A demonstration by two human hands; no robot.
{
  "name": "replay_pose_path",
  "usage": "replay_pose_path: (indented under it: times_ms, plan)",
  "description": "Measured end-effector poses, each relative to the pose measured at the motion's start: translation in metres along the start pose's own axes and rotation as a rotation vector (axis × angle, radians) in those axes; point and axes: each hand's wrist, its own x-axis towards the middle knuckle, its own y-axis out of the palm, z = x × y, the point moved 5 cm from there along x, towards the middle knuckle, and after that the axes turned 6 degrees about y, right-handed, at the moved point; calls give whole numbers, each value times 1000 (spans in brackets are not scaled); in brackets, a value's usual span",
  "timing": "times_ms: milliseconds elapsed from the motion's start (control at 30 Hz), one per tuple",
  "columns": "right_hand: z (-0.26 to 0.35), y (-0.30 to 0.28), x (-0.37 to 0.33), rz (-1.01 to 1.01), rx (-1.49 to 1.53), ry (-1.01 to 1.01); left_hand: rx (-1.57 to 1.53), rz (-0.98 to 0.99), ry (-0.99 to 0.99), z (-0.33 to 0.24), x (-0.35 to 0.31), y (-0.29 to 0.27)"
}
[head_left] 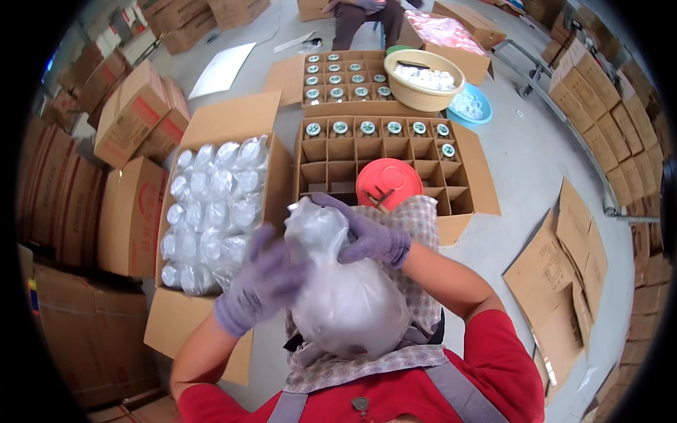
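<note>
A large rounded vessel wrapped in a clear plastic bag (349, 303) rests in my lap, its narrower top pointing away from me. What lies under the plastic is hard to make out. My right hand (370, 233), in a grey-purple glove, curls around the far right side of that narrower top. Against the left side comes my gloved left hand (261, 285), its fingers smeared by motion. Just beyond, a red round lid (389, 182) with dark-handled tools on it sits over a divided carton (328, 171). That carton holds several jars with green-and-white lids (367, 128).
An open carton (281, 169) of plastic-wrapped glassware (211, 204) stands left. Farther off are another jar carton (331, 109), a beige basin (425, 92) of white pieces and a blue basin (471, 106). Flattened cardboard (539, 271) lies right. Stacked boxes (134, 211) line the left; another person (360, 25) sits ahead.
</note>
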Motion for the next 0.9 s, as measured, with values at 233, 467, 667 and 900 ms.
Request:
replay_pose_path:
  times_ms: [233,467,667,900]
  plan:
    - [44,-49,-24,-805,-696,150,-1925,-453,-798,55,54,141]
    - [38,-283,-120,-1751,-538,-195,-1853,-27,-657,65,73,233]
    - [-56,-356,-157,-1833,-1126,663,-2057,-166,-928,76,57,204]
    - [22,-127,-34,-419,-543,346,-1744,-370,-980,76,61,165]
